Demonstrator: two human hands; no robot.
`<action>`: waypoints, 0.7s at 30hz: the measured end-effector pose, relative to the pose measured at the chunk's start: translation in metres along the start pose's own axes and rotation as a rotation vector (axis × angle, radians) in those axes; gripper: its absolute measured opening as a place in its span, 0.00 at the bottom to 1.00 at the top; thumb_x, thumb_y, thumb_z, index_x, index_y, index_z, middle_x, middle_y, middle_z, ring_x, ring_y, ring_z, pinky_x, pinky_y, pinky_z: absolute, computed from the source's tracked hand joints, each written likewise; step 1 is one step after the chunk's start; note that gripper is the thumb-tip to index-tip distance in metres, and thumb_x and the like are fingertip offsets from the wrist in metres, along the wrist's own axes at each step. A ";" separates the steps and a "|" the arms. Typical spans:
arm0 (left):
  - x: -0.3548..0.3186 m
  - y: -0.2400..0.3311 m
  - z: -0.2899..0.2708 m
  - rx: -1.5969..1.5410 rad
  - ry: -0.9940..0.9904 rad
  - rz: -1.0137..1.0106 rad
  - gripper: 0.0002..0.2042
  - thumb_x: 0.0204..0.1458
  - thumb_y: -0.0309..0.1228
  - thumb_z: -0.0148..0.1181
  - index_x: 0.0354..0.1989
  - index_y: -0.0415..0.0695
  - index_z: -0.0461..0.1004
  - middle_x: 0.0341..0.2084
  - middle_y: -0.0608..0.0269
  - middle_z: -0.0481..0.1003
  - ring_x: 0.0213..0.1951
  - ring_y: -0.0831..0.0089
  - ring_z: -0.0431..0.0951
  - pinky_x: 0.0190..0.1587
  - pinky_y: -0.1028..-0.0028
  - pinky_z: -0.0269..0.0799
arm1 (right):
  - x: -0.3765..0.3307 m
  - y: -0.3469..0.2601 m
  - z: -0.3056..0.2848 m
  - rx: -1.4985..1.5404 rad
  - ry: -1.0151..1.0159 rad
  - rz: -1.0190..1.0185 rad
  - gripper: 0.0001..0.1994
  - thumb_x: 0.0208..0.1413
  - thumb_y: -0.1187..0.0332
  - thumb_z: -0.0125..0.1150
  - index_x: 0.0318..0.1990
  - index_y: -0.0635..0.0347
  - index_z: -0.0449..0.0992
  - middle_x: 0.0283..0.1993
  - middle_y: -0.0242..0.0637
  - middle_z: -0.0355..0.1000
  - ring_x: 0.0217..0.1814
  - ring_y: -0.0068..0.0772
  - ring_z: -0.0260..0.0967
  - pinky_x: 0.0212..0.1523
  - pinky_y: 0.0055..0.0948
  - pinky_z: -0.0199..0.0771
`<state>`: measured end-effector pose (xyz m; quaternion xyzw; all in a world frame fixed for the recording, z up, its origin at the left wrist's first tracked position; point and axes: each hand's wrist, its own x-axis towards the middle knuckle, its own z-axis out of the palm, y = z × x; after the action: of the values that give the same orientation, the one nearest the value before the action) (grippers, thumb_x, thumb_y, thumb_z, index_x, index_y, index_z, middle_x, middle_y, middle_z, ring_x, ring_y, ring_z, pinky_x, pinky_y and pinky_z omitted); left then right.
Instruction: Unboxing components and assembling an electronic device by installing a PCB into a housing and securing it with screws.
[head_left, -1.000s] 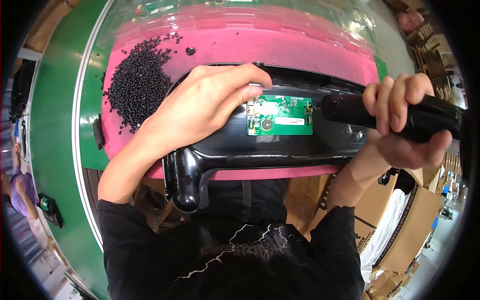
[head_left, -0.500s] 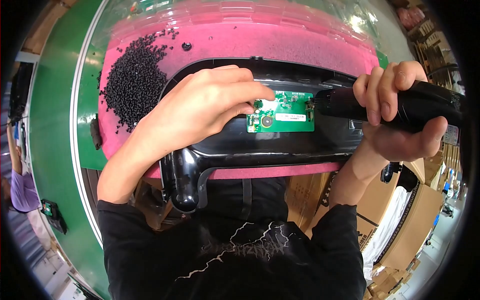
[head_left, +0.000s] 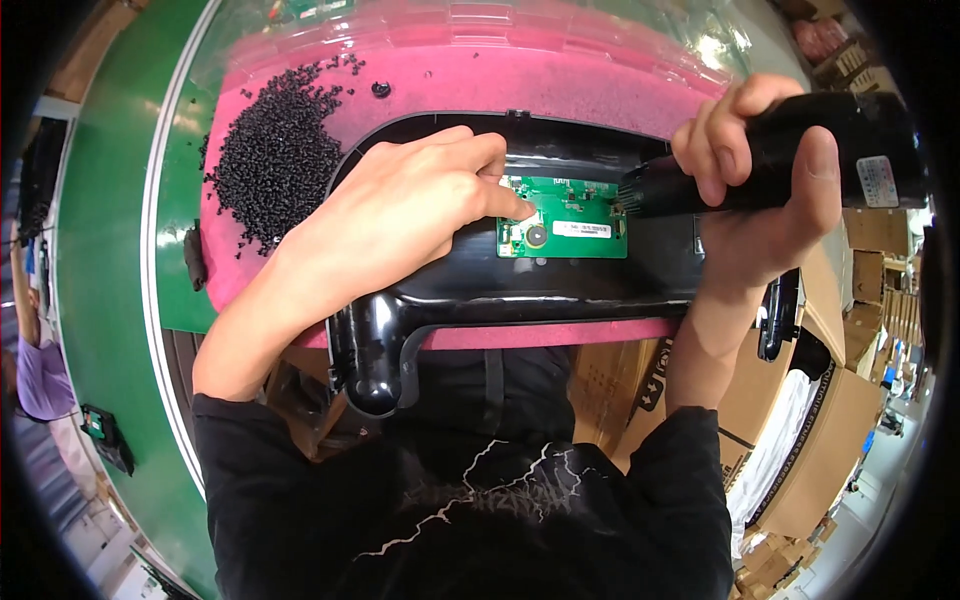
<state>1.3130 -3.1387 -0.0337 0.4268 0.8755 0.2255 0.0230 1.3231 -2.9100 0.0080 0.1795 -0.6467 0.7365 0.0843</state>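
Note:
A green circuit board (head_left: 575,243) with a white label and a round dark part lies inside a long, curved black plastic housing (head_left: 470,310). My left hand (head_left: 420,200) reaches over the housing's left part, and its index fingertip rests on the board's left side. The thumb is hidden, and nothing shows in this hand. My right hand (head_left: 755,170) is wrapped round a thick black power tool, seemingly an electric screwdriver (head_left: 650,190), held nearly level. Its ridged tip is at the board's right edge; whether it touches is not clear.
A heap of small black screws (head_left: 275,150) covers the left of the pink mat (head_left: 420,85). A small round black part (head_left: 380,89) lies beside it. Clear plastic bins (head_left: 480,25) line the back. Cardboard boxes (head_left: 790,470) stand right, below the mat. Another person's purple sleeve (head_left: 45,380) shows far left.
My left index fingertip has moved down and slightly left on the board. My right hand has shifted left and up, tilting the tool. The view has shifted slightly.

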 end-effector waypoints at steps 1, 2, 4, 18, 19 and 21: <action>-0.002 -0.001 0.000 0.015 -0.009 -0.004 0.25 0.28 0.14 0.55 0.39 0.51 0.79 0.28 0.65 0.67 0.34 0.66 0.72 0.33 0.67 0.70 | 0.000 0.006 -0.003 0.116 -0.055 -0.075 0.20 0.54 0.51 0.47 0.36 0.64 0.66 0.18 0.30 0.58 0.16 0.21 0.52 0.22 0.22 0.53; -0.001 -0.001 0.000 0.022 -0.004 -0.004 0.25 0.28 0.14 0.55 0.39 0.51 0.79 0.28 0.65 0.67 0.34 0.66 0.72 0.33 0.67 0.70 | 0.002 0.008 -0.006 0.226 -0.110 -0.153 0.17 0.55 0.57 0.47 0.36 0.66 0.67 0.17 0.34 0.60 0.16 0.23 0.52 0.20 0.22 0.55; -0.002 -0.002 0.001 -0.022 0.071 0.032 0.24 0.28 0.15 0.56 0.39 0.49 0.79 0.27 0.64 0.67 0.35 0.66 0.72 0.33 0.67 0.70 | -0.001 0.003 -0.007 0.238 -0.129 -0.140 0.21 0.55 0.51 0.47 0.37 0.65 0.67 0.18 0.33 0.61 0.16 0.24 0.53 0.22 0.24 0.56; 0.007 -0.006 -0.003 -0.669 0.463 0.151 0.11 0.42 0.17 0.60 0.37 0.37 0.77 0.28 0.57 0.78 0.30 0.72 0.79 0.31 0.76 0.76 | 0.006 -0.033 0.027 0.607 -0.127 -0.232 0.22 0.40 0.49 0.61 0.32 0.56 0.63 0.19 0.23 0.61 0.16 0.16 0.56 0.26 0.18 0.57; 0.007 -0.005 -0.002 -0.712 0.460 0.119 0.11 0.43 0.17 0.60 0.36 0.36 0.77 0.28 0.56 0.78 0.30 0.71 0.80 0.32 0.76 0.76 | 0.007 -0.032 0.027 0.607 -0.142 -0.232 0.22 0.39 0.49 0.62 0.32 0.56 0.63 0.19 0.23 0.61 0.16 0.16 0.56 0.26 0.19 0.57; 0.007 -0.006 -0.002 -0.693 0.456 0.117 0.11 0.42 0.17 0.60 0.37 0.36 0.77 0.28 0.56 0.78 0.30 0.71 0.80 0.32 0.76 0.76 | 0.007 -0.029 0.027 0.608 -0.164 -0.234 0.23 0.39 0.49 0.63 0.32 0.56 0.64 0.19 0.24 0.62 0.16 0.16 0.57 0.26 0.19 0.57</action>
<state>1.3034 -3.1377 -0.0333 0.3819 0.7048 0.5964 -0.0419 1.3311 -2.9328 0.0400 0.3279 -0.3769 0.8643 0.0585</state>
